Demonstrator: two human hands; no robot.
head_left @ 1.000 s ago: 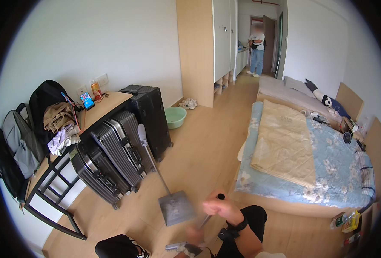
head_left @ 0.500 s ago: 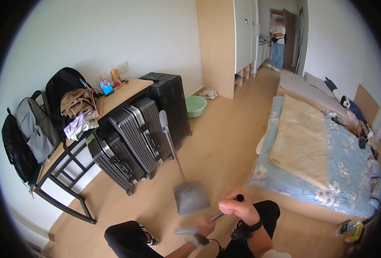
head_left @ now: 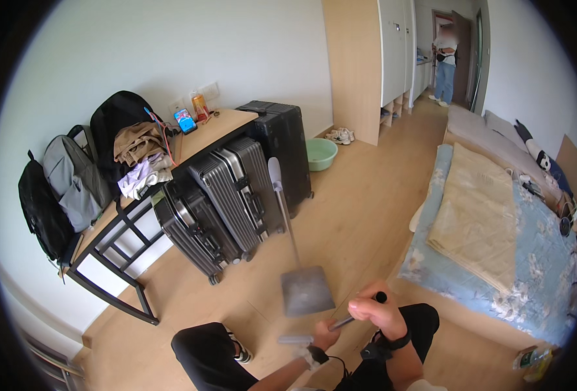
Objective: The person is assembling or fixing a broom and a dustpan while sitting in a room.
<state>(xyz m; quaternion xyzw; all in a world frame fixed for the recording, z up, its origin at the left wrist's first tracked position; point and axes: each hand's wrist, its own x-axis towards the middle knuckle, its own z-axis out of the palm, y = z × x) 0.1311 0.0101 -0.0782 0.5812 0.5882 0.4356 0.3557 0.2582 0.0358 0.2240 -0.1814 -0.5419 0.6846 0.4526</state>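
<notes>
My left hand (head_left: 325, 335) is closed around a dark rod (head_left: 344, 322), next to its light grey end piece (head_left: 295, 339). Higher up, my right hand (head_left: 374, 307) wraps the same rod near its round black cap (head_left: 381, 297). The rod slants from lower left to upper right above my lap; I cannot tell what tool it belongs to. Just beyond my hands, a grey dustpan (head_left: 307, 291) rests on the floor, its long handle (head_left: 287, 221) upright and topped by a pale grey grip. Neither hand touches the dustpan.
Suitcases (head_left: 226, 189) stand beside a desk (head_left: 226, 125) with bags and clothes at left. A green basin (head_left: 321, 156) sits past them. A low bed (head_left: 419, 251) lines the right side, with bottles (head_left: 533, 358) near its foot. A person (head_left: 445, 58) stands by the far door.
The whole scene has shifted right in the picture as the view turned left. Both hands keep hold of the rod, and the dustpan stays on the floor.
</notes>
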